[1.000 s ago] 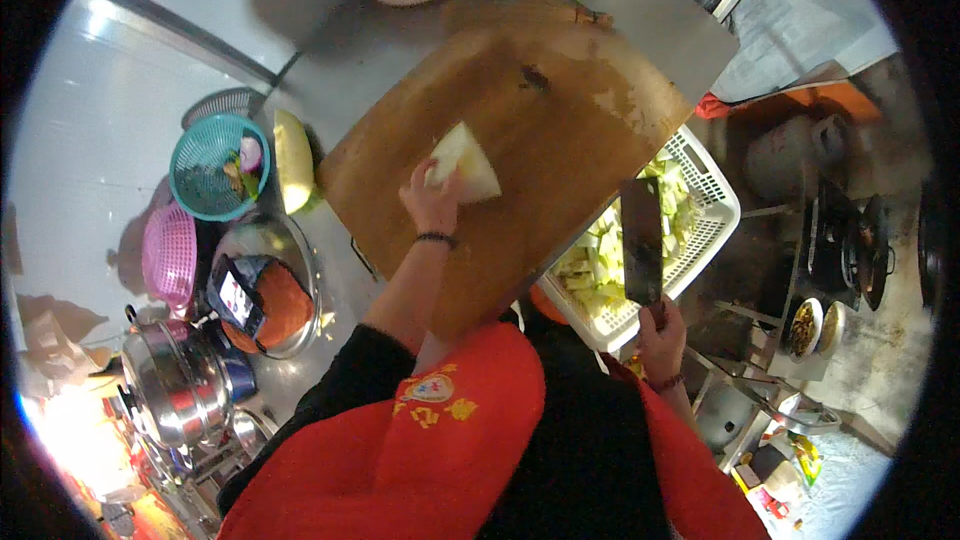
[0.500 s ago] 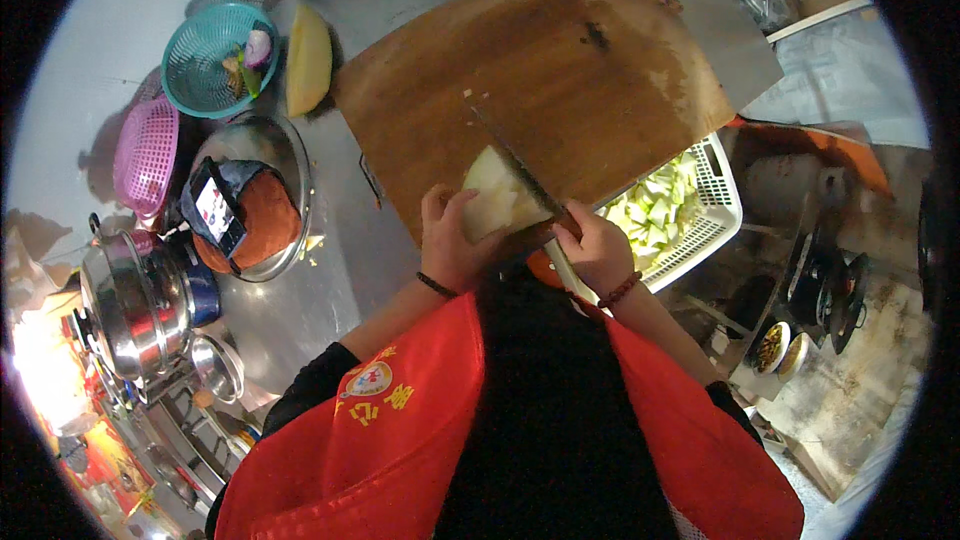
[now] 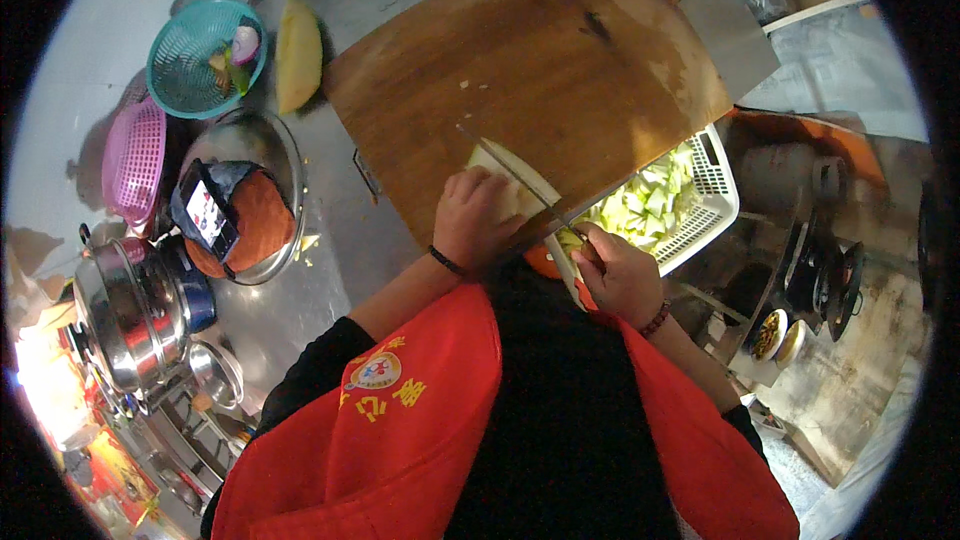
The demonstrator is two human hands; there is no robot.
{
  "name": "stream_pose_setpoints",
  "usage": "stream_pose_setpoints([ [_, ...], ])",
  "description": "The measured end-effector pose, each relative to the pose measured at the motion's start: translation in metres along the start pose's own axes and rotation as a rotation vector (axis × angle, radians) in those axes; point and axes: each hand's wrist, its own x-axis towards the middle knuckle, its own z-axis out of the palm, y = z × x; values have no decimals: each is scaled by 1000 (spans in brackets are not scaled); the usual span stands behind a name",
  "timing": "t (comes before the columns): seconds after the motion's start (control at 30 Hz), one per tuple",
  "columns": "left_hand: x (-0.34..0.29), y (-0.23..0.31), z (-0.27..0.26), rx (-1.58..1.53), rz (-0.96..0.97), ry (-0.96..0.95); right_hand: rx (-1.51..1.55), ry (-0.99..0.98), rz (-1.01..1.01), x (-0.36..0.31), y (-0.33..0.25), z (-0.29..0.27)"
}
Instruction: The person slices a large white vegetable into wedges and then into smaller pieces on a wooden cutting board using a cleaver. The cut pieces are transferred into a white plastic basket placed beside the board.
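On the brown wooden cutting board (image 3: 450, 50), near its front edge, lies a pale green-white gourd piece (image 3: 540, 180). My left hand (image 3: 475, 215) presses down on it with fingers bent together. A knife (image 3: 505, 168) lies slantwise over the piece, its tip pointing far left. Its handle is in my right hand (image 3: 620, 275), fingers wrapped round it. Below the board's right edge, a white plastic basket (image 3: 718, 175) holds many cut pale green pieces (image 3: 650, 202). A few small scraps lie on the board beyond the knife tip.
A large yellowish gourd wedge (image 3: 299, 55) rests left of the board. Further left are a teal basket (image 3: 180, 60) with vegetables, a pink basket (image 3: 135, 160), a phone (image 3: 208, 215) propped over a metal tray, and a steel pot (image 3: 120, 310). Two small bowls (image 3: 790, 343) stand at right.
My left hand has shifted from the piece's left side onto its top, fingers now bunched. My right hand has drawn the knife slightly toward me and right.
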Motion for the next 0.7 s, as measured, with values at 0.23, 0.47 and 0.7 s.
stream_pose_setpoints([
  [0.23, 4, 4, 0, 14, 17, 17, -95, -32, -30, -1, 2, -1],
  [0.47, 8, 0, 0, -23, 53, 49, -120, -155, 55, 7, -3, -1],
  [0.7, 4, -3, 1, -23, 27, 65, -110, -176, 48, 23, -2, 3],
])
